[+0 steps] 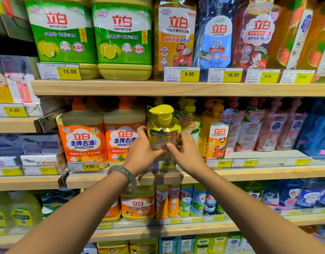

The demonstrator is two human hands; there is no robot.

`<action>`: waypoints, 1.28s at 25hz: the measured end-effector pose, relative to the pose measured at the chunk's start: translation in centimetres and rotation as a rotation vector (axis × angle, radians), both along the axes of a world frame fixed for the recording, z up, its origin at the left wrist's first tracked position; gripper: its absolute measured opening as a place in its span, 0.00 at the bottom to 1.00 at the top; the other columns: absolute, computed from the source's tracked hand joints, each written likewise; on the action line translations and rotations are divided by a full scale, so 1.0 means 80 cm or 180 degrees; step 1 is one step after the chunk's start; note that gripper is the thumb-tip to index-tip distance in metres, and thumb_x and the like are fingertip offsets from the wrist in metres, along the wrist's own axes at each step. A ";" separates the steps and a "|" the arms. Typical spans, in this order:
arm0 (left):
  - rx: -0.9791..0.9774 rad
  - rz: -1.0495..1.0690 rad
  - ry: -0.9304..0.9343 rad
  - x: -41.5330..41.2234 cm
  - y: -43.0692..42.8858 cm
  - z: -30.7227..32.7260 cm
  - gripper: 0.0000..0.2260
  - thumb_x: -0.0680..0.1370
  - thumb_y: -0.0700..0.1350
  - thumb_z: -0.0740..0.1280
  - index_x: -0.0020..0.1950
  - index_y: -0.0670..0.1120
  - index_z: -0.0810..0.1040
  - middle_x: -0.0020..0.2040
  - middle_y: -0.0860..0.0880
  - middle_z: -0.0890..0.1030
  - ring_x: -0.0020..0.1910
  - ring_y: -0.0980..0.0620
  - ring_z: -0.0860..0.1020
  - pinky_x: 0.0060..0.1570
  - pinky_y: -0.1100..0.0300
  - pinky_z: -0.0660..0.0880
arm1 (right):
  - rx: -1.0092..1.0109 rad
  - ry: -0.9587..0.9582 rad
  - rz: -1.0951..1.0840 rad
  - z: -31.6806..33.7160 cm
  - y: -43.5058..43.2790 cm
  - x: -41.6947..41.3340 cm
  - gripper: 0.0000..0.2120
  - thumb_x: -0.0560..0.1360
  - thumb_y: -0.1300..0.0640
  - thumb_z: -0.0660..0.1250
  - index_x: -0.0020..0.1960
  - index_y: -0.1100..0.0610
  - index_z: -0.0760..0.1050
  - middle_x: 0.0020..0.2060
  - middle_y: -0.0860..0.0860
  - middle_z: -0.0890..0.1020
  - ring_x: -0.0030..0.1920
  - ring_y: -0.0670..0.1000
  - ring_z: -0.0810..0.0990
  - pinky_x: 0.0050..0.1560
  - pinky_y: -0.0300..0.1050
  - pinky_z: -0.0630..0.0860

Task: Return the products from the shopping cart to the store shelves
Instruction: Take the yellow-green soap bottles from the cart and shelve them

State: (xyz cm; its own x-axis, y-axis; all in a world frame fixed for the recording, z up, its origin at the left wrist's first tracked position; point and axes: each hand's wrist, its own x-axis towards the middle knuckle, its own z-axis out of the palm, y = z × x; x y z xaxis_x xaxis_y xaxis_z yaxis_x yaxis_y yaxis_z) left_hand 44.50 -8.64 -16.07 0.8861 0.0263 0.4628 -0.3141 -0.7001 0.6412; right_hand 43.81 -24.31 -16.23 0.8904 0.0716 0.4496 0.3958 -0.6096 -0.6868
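Pump bottle [163, 132] clasped upright between left hand [142, 153] and right hand [186, 153] – fingers curled round both sides, evidently for steadying – at the middle shelf [268, 174] front, between orange jugs [103, 138] and matching bottles – contact with shelf unclear.

Pump bottle's [163, 131] base behind hands
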 end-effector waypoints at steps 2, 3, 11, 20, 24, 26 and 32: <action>-0.0037 0.0101 0.0129 0.001 0.002 0.004 0.29 0.72 0.55 0.71 0.64 0.46 0.61 0.53 0.49 0.80 0.49 0.48 0.80 0.41 0.58 0.73 | -0.0004 -0.0064 -0.0089 0.001 0.009 0.013 0.23 0.79 0.47 0.61 0.71 0.52 0.63 0.66 0.53 0.70 0.66 0.54 0.69 0.62 0.50 0.70; 0.0015 0.0152 0.0151 0.003 0.001 0.008 0.26 0.74 0.57 0.68 0.64 0.46 0.63 0.53 0.49 0.80 0.49 0.47 0.80 0.42 0.56 0.75 | 0.0017 -0.0088 -0.0203 0.002 0.012 0.019 0.24 0.79 0.47 0.60 0.72 0.53 0.61 0.68 0.54 0.69 0.67 0.55 0.69 0.61 0.50 0.70; 0.0517 0.0317 0.0089 0.025 0.004 0.001 0.21 0.78 0.52 0.62 0.68 0.45 0.66 0.63 0.45 0.74 0.56 0.46 0.77 0.53 0.48 0.76 | -0.0754 -0.0297 -0.0513 0.007 0.031 0.028 0.17 0.77 0.53 0.64 0.64 0.54 0.67 0.62 0.53 0.71 0.58 0.55 0.75 0.52 0.52 0.76; 0.0012 -0.0066 -0.0023 -0.012 -0.024 -0.021 0.07 0.77 0.46 0.62 0.53 0.50 0.66 0.46 0.53 0.72 0.40 0.51 0.76 0.38 0.53 0.73 | -0.0061 0.0383 -0.0617 -0.042 -0.027 0.004 0.08 0.77 0.57 0.64 0.55 0.55 0.73 0.52 0.51 0.78 0.50 0.52 0.77 0.51 0.48 0.75; 0.0348 -0.0941 0.0366 -0.022 -0.065 -0.059 0.03 0.78 0.45 0.60 0.51 0.48 0.70 0.42 0.52 0.75 0.38 0.49 0.75 0.37 0.53 0.70 | 0.0146 0.0945 -0.1109 -0.093 -0.098 -0.041 0.06 0.75 0.58 0.66 0.52 0.56 0.75 0.50 0.53 0.80 0.51 0.56 0.79 0.53 0.53 0.77; 0.0350 -0.1333 0.0846 -0.027 -0.090 -0.081 0.02 0.78 0.46 0.60 0.50 0.49 0.71 0.38 0.53 0.75 0.37 0.49 0.75 0.36 0.54 0.70 | 0.0145 0.1215 -0.1362 -0.122 -0.138 -0.072 0.04 0.75 0.58 0.66 0.50 0.56 0.75 0.50 0.55 0.81 0.52 0.57 0.80 0.53 0.52 0.76; 0.0854 -0.2215 0.1795 -0.069 -0.172 -0.179 0.05 0.77 0.43 0.61 0.43 0.46 0.74 0.42 0.45 0.80 0.45 0.45 0.78 0.44 0.53 0.73 | 0.0337 0.2250 -0.2028 -0.244 -0.225 -0.223 0.09 0.75 0.58 0.65 0.37 0.51 0.71 0.38 0.52 0.78 0.43 0.55 0.78 0.47 0.50 0.75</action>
